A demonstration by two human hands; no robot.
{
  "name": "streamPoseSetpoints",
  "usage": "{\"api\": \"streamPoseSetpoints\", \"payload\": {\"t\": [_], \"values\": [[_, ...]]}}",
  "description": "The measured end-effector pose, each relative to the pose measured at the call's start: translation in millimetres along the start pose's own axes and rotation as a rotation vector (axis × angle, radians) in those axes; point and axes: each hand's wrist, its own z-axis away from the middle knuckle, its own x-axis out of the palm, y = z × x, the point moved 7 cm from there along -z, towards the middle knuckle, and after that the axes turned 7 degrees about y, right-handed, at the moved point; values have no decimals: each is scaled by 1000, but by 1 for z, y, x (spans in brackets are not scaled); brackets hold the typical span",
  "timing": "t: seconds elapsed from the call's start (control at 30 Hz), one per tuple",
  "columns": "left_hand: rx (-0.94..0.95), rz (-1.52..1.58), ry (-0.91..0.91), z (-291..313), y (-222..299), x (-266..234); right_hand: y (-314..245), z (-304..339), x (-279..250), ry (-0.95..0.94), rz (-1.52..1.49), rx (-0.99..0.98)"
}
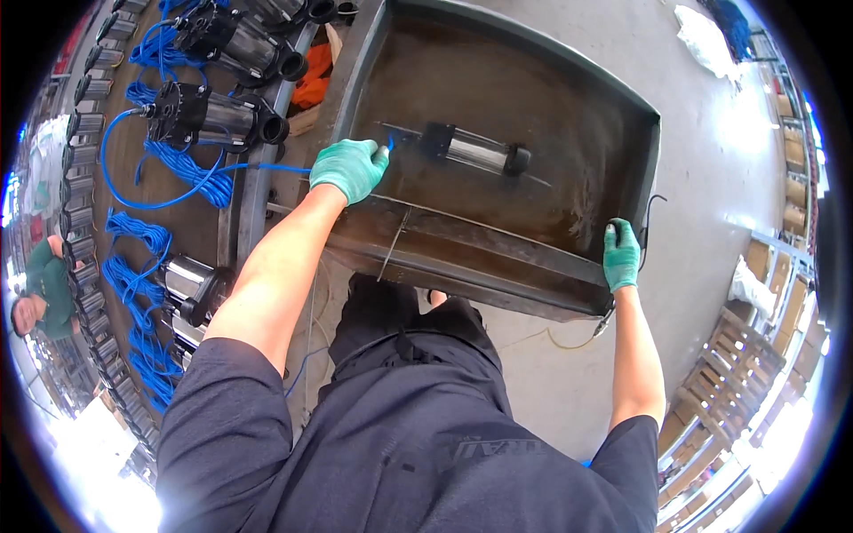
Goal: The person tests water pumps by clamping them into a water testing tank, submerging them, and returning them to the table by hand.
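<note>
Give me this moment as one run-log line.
left hand: closed around blue cable | right hand: at right rim of metal tank | pump: lying inside tank, clear of hands | other pumps: left of tank

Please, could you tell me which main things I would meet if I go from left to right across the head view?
Person in green → lower blue cable coil → left gloved hand → pump inside the metal tank → right gloved hand → wooden pallet.
</note>
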Motion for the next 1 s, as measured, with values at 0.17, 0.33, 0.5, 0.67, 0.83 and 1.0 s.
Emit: {"api": "streamPoseSetpoints", "payload": {"t": [0.17, 0.33, 0.5, 0.67, 0.83, 1.0], "values": [[-25, -30, 7, -1, -2, 0, 6, -3, 8, 20, 33, 189], [-29, -45, 33, 0, -2, 3, 13, -3, 10, -17, 156, 245], [-17, -35, 59, -1, -1, 2, 11, -3, 7, 34, 143, 212], [-35, -51, 58, -2, -2, 2, 13, -5, 9, -15, 154, 241], [-14, -66, 78, -1, -1, 1, 12, -4, 10, -15, 133, 233], [-38, -91, 33, -1, 2, 1, 16, -3, 11, -23, 122, 258]]}}
